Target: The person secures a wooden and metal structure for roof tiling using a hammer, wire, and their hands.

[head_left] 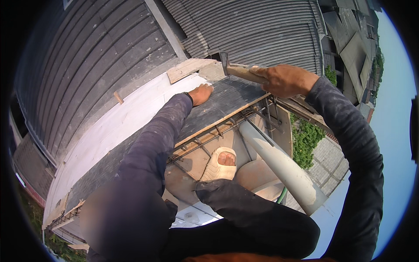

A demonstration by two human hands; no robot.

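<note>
My right hand [288, 80] is wrapped round the wooden handle of a hammer [243, 73]. The dark metal head points up and away, above the far end of a black-faced board [222, 97]. Lower and to the left, my left hand [201, 94] rests at the seam where this board meets a white panel [144, 112]. Its fingers are curled together at the tips; whatever they may pinch is too small to make out. A wooden plank [187, 70] lies just beyond that hand.
Steel rebar [205, 142] runs beneath the board's near edge. A thick pale pipe [283, 168] slants below my right arm. My sandalled foot [224, 160] is on a ledge under the board. Corrugated roofs [253, 30] lie beyond, with green plants [304, 142] far below.
</note>
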